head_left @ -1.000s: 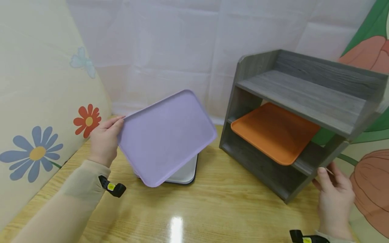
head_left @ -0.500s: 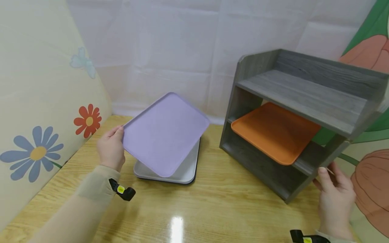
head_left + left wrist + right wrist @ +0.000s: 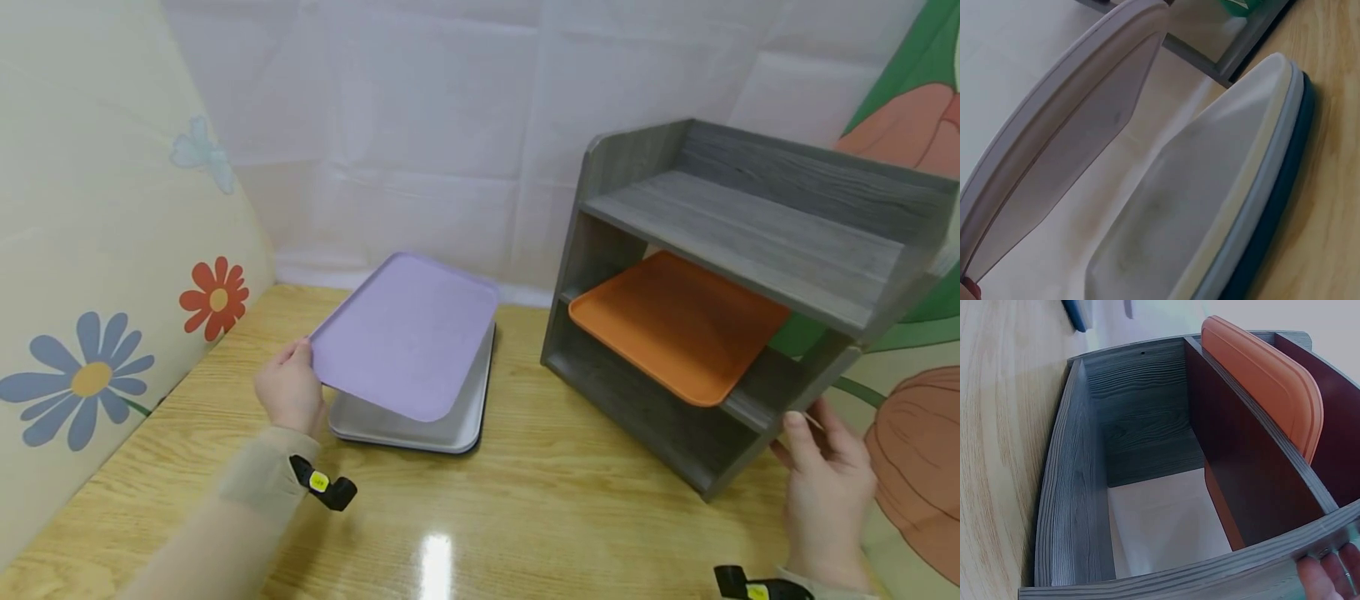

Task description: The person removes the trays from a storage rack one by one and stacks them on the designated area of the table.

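My left hand point(image 3: 291, 387) pinches the near left corner of a purple tray point(image 3: 408, 333). The tray is tilted, its far side raised, above a stack of trays. On top of that stack lies a white tray point(image 3: 1179, 187), with a pale blue-grey rim and a dark blue tray point(image 3: 1272, 219) under it. At the right, my right hand point(image 3: 828, 492) touches the outer side of a grey wooden shelf unit point(image 3: 780, 242) with its fingertips. An orange tray point(image 3: 675, 325) lies on the middle shelf, its front corner jutting out.
The stack and the shelf unit stand on a wood-grain table point(image 3: 540, 517). A white cloth point(image 3: 420, 125) hangs behind. A flowered panel point(image 3: 90, 250) borders the left side, and a painted panel point(image 3: 918, 442) stands at the right.
My left hand has moved right and lower with the purple tray, which has turned and come down closer over the stack. My right hand, the shelf unit and the orange tray stay put.
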Demonstrator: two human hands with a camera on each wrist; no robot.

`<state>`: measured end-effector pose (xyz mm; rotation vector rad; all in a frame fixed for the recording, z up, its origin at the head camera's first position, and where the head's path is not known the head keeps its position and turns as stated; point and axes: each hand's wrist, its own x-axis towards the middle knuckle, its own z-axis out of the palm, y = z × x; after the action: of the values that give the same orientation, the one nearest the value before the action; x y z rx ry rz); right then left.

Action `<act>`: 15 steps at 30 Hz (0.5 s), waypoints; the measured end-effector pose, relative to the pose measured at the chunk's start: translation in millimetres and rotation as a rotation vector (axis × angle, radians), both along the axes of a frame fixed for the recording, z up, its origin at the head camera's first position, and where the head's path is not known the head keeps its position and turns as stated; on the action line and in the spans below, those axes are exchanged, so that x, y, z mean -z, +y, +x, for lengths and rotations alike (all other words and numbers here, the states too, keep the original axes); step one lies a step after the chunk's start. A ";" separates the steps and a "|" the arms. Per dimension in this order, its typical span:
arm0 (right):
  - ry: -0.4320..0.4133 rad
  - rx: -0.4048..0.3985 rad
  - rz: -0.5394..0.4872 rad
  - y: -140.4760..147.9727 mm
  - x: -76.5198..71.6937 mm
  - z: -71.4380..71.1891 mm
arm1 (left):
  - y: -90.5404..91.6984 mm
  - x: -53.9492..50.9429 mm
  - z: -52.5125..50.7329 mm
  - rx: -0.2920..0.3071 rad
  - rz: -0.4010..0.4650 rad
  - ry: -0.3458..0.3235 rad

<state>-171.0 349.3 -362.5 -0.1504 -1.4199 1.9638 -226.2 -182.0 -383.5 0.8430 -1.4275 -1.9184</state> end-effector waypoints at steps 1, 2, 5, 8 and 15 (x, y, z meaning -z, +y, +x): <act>0.000 -0.001 -0.003 0.2 -0.1 -0.1 | 1.6 2.3 0.6 0.001 0.003 0.000; -0.001 -0.003 -0.004 0.3 -0.1 0.0 | 3.0 4.4 1.2 0.004 0.017 0.001; -0.008 -0.005 -0.002 0.2 0.1 0.4 | 5.6 10.9 2.4 0.009 0.053 -0.002; -0.012 -0.008 -0.003 0.0 0.3 0.9 | 7.4 16.8 3.9 -0.002 0.088 -0.005; -0.002 -0.003 -0.016 1.1 1.1 0.6 | 14.6 28.5 6.8 -0.027 0.054 -0.049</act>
<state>-170.4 350.4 -363.6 -0.1580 -1.4068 1.9788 -219.4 -167.4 -412.0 0.9357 -1.3908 -1.9363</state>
